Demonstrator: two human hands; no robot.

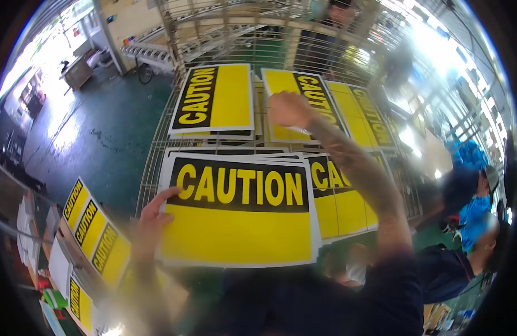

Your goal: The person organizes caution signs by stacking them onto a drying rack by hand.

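Observation:
A yellow caution sign (241, 232) with a black heading band lies on top of a slightly fanned stack, nearest to my body. My left hand (152, 221) grips its left edge, a fingertip and the thumb showing on the face. Farther off, my right hand (290, 110) is closed in a fist over another caution sign (281, 78), which lies turned sideways. Whatever that fist may hold is hidden. To its left is a sideways stack topped by a caution sign (233, 101). My right forearm crosses over a caution sign (339, 215) under wire bars.
The signs lie on a wire cage cart (157, 148) with tall mesh at the back. More signs (90, 224) stand at lower left beside white sheets (26, 224). A person (325, 42) is behind the mesh; another person's sleeve (446, 274) is at right.

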